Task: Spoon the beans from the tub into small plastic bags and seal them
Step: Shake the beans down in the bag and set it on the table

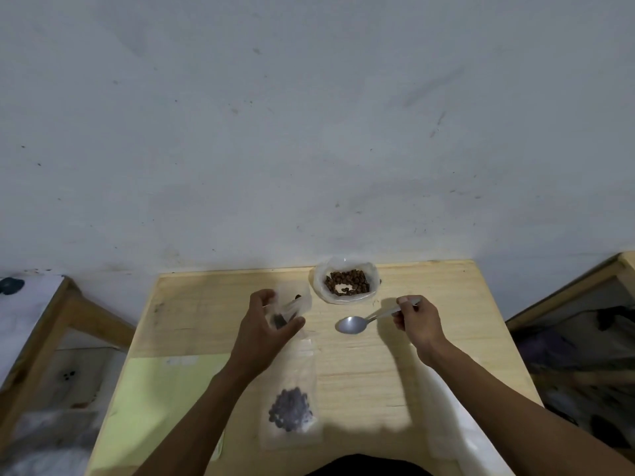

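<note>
A white tub (347,269) with brown beans stands at the far side of the wooden table (429,355). My left hand (264,331) grips a small clear plastic bag (292,304) with a few dark beans in it, held up left of the tub. My right hand (417,321) pinches the handle of a metal spoon (352,325); its empty bowl hovers low over the table between the two hands. A second clear bag (292,407), holding a heap of dark beans, lies flat near the table's front edge.
A pale green sheet (154,400) lies on the front left of the table and white plastic (457,424) on the front right. A grey wall rises right behind the table. Wooden furniture stands to the left (51,324) and right (567,293).
</note>
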A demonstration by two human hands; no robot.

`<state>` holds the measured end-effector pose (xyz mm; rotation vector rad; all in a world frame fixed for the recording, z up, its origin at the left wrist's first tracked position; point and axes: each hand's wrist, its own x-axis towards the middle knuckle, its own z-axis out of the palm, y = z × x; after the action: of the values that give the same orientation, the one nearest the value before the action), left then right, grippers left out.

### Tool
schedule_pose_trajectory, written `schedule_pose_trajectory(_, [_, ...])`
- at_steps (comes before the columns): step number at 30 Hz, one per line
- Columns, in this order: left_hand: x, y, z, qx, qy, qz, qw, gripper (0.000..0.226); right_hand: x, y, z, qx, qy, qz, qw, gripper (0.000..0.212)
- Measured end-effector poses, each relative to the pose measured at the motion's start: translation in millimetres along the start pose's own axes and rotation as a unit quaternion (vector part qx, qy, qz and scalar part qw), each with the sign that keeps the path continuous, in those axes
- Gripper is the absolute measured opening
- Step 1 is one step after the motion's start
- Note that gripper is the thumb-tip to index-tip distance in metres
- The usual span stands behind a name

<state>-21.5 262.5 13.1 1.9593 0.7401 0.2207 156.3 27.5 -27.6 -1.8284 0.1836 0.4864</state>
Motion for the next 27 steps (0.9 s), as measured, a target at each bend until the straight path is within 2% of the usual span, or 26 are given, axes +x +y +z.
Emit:
schedule_pose_trajectory(9, [-1,19,16,-0.024,-0.02,0.011,0.999,0.069,8,9,-3,0.021,0.0,0.068,0.997,0.009])
schedule_pose_trajectory(11, [-2,20,18,-0.022,-0.027,0.014,0.999,0.07,11,10,-6,0.012,-0.014,0.094,0.995,0.016])
schedule_pose_trajectory(16, [-4,21,21,-0.015,-0.034,0.016,0.999,0.072,19,13,-13,-0.01,-0.035,0.133,0.99,0.049])
schedule_pose_trajectory(20, [-3,30,26,-0.013,-0.021,0.019,1.0,0.07,12,-5,-11,-0.06,-0.025,0.056,0.996,0.051])
schedule_pose_trajectory(22, [-2,36,28,-0.017,-0.01,0.021,1.0,0.069,-5,-27,-5,-0.005,-0.097,-0.003,0.995,0.043])
schedule_pose_trajectory(25, [0,48,32,-0.014,-0.014,0.033,0.999,0.067,-35,-59,10,0.011,-0.254,-0.071,0.964,0.039])
schedule_pose_trajectory(27, [2,54,35,-0.023,-0.027,0.047,0.998,0.067,-45,-70,22,-0.001,-0.288,-0.105,0.952,0.04])
